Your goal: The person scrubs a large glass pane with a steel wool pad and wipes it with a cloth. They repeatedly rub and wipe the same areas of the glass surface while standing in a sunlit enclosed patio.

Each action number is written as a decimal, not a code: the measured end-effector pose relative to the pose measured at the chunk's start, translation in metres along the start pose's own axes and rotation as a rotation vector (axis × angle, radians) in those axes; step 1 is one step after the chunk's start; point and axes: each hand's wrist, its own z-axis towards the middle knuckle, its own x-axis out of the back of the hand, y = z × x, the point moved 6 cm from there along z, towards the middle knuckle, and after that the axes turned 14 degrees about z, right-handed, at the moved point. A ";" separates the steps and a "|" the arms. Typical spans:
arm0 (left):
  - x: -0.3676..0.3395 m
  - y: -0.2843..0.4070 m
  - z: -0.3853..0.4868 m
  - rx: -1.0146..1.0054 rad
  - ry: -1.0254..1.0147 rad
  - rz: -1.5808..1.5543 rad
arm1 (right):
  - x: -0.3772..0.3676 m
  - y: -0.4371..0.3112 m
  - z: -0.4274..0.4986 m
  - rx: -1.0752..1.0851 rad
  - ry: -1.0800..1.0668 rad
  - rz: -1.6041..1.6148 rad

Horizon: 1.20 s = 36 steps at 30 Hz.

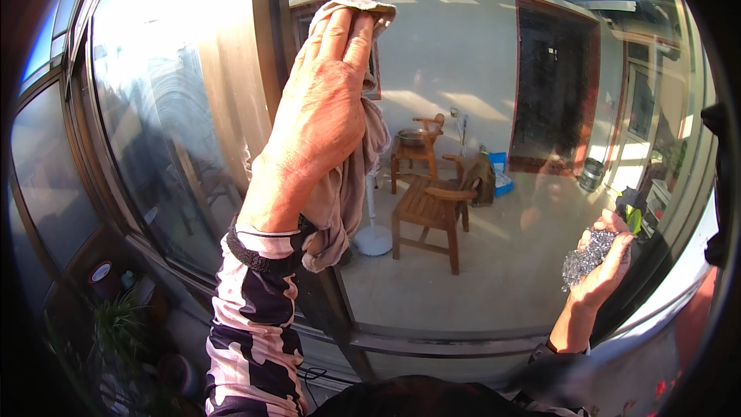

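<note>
My left hand (324, 107) is raised at the upper centre, its back towards me and fingers pointing up. Under its fingers is a crumpled pinkish-grey cloth (341, 202), held flat near the left edge of a glass pane (463, 289). The cloth's loose end hangs down beside my wrist. At the lower right, my right hand (608, 275) is cupped around a shiny metal scouring pad (587, 260), which appears apart from the glass. My left thumb is hidden.
A dark metal window frame (440, 343) borders the pane. Left stands another pane with swirling smears (179, 87). Potted plants (118, 318) sit low at the left. Behind the glass are a wooden chair (425, 202), another chair bearing a metal basin (412, 138), and a doorway (547, 81).
</note>
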 end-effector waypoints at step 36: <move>-0.008 0.019 0.060 -0.113 -0.146 0.038 | 0.055 0.017 -0.002 -0.029 0.052 -0.036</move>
